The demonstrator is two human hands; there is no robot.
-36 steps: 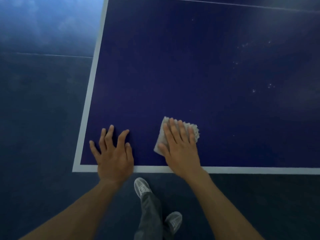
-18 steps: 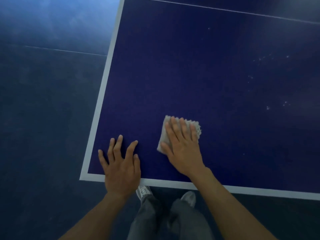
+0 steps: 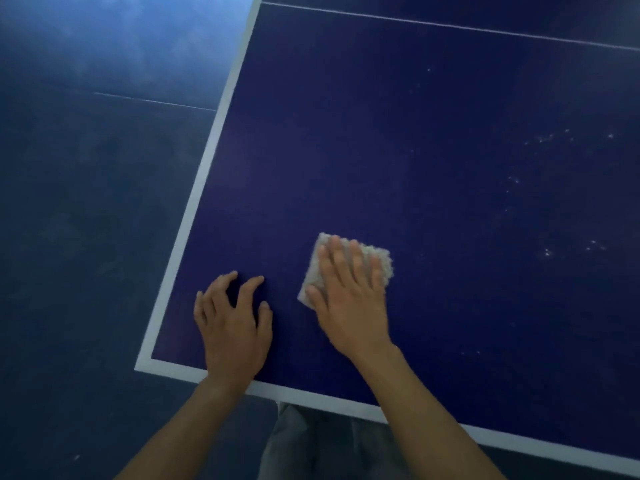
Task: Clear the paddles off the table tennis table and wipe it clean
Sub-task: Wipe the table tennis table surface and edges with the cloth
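A dark blue floor (image 3: 86, 237) is seen across the left of the frame, lit paler toward the upper left and crossed by a thin pale seam. The near left corner of the table tennis table (image 3: 381, 150) is seen at lower left, and its dark blue top fills the centre and right of the frame. The top is bordered by a white edge line (image 3: 204, 188) that runs up the left side and along the near edge.

Just inside that corner, the left hand (image 3: 235, 327) is rested on the bare top. Its fingers are spread apart and slightly bent, nothing is held, and the wrist lies over the near edge line.

Just to the right, a pale, nubby cleaning cloth (image 3: 385, 263) is laid flat on the top, near the near edge. It is pressed down by the right hand (image 3: 349, 299), whose fingers are laid straight and close together over it. The cloth's left and right edges are left showing.

Grey trousers (image 3: 311, 445) are seen at bottom centre, below the table edge. A thin white line (image 3: 450, 26) is drawn across the top of the frame. Small white specks (image 3: 547, 252) are scattered over the table surface at the right.
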